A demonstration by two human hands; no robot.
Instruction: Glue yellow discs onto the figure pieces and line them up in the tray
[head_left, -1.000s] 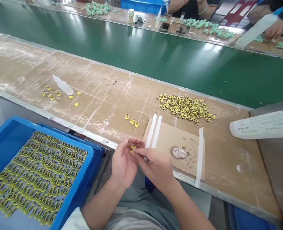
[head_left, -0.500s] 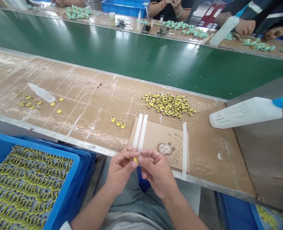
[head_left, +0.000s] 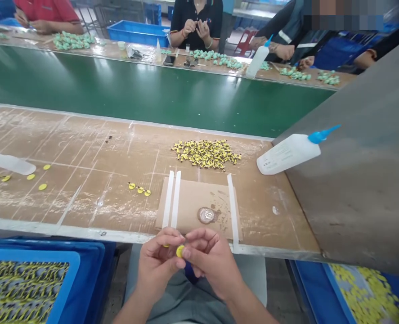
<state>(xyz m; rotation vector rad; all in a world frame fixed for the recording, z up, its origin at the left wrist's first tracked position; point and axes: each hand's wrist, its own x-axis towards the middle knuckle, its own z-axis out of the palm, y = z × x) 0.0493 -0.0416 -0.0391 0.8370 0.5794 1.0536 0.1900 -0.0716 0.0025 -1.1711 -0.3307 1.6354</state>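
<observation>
Over the table's front edge, my two hands meet with fingertips almost touching. My right hand pinches a small round yellow disc between thumb and fingers. My left hand is curled closed, and a sliver of a second yellow piece shows under its forefinger; the rest is hidden. Just beyond lies a cardboard sheet with white tape strips and a wet, clear blob. Behind it spreads a heap of small yellow-and-black pieces. Several yellow discs with dark bits lie left of the cardboard.
A white bottle with a blue nozzle leans by the metal panel at right. Blue trays of yellow pieces flank me below the table. Across the green belt, several people handle mint-green pieces.
The view has shifted, so the table sits further left and lower. The yellow disc now shows more fully at my right fingertips, and my left fingertips have parted from it slightly.
</observation>
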